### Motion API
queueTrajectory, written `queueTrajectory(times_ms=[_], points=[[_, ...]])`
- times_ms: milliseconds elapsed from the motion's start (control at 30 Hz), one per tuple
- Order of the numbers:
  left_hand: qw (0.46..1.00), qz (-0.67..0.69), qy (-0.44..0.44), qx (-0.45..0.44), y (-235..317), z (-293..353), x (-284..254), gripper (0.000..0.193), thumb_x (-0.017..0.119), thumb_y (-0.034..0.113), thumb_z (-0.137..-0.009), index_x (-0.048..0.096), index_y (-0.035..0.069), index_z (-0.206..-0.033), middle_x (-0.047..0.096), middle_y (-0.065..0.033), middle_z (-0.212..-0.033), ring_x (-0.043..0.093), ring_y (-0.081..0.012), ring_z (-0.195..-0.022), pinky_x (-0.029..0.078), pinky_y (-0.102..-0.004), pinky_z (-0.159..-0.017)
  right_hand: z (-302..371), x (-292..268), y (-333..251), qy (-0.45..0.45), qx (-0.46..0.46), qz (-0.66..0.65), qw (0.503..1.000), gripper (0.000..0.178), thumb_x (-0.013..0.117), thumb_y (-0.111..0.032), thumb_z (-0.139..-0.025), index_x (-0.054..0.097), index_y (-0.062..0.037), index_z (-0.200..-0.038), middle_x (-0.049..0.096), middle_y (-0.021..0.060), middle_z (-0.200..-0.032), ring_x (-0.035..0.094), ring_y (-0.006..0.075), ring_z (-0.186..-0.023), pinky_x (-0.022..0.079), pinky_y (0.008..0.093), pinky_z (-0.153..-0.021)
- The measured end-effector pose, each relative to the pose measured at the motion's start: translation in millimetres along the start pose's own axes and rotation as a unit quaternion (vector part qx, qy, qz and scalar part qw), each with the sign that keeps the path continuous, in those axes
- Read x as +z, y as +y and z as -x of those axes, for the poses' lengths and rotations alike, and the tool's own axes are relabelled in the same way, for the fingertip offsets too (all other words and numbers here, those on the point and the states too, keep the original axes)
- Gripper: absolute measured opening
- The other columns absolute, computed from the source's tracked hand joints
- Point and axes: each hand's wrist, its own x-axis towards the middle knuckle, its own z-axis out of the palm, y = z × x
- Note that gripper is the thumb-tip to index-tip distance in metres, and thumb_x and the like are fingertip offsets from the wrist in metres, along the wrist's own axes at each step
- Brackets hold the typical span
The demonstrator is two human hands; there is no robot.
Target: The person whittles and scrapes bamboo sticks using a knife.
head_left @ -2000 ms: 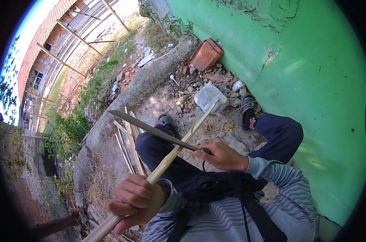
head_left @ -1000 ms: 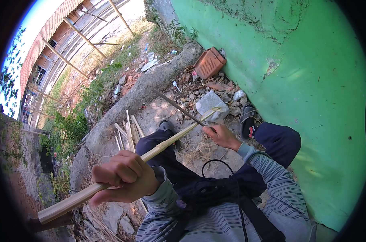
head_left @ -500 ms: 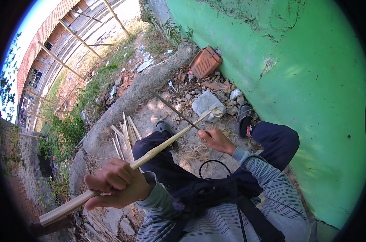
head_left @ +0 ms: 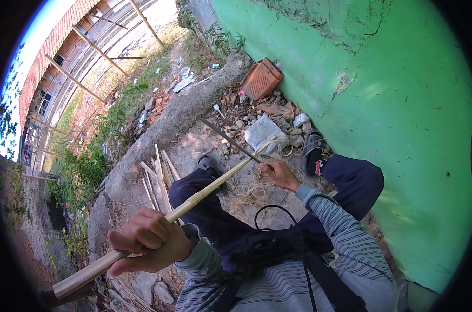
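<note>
My left hand (head_left: 151,240) is closed round the thick near part of a long pale stick (head_left: 215,183), which looks like split bamboo. It slants from the lower left up across my knee, thinning toward its far end. A thin curled shaving hangs at that far tip. In my right hand (head_left: 281,176) is the handle of a knife, fingers wrapped round it. The dark, narrow blade (head_left: 226,138) crosses the stick near its thin end, pointing up and left. Whether its edge bites into the wood cannot be made out.
Pale split strips (head_left: 160,179) lie left of my knee. Fibrous shavings (head_left: 256,195) cover the ground between my feet. Beyond are a whitish block (head_left: 266,134), rubble and an orange roof tile (head_left: 262,79). A green wall (head_left: 402,119) rises on the right; a low concrete ridge (head_left: 158,130) runs left.
My right hand and the knife have slid a little along the stick toward its far tip. My left hand keeps its hold. The whole view has shifted slightly.
</note>
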Motion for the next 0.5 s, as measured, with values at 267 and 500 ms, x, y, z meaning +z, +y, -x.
queueTrajectory(times_ms=[267,500], points=[[1.0,-0.002,0.003,-0.003,1,2,-5,0.058,0.036,0.065,-0.106,0.032,0.014,-0.076,0.025,0.0055,-0.045,0.019,-0.0027,-0.034,0.015,-0.0216,-0.031,-8,7,14,0.01,0.005,-0.012,1.0,0.072,0.05,-0.06,-0.103,0.061,0.0058,-0.075,0.05,0.0131,-0.057,0.046,0.0197,-0.055,0.04,0.0434,-0.058],[1.0,0.004,-0.002,-0.003,-1,3,-3,0.058,0.036,0.064,-0.106,0.032,0.014,-0.076,0.025,0.0052,-0.046,0.019,-0.0031,-0.035,0.015,-0.0216,-0.031,-19,5,58,0.097,0.001,0.014,0.995,0.074,0.047,-0.064,-0.102,0.069,0.0062,-0.092,0.056,0.0144,-0.064,0.051,0.0228,-0.059,0.042,0.0442,-0.062]])
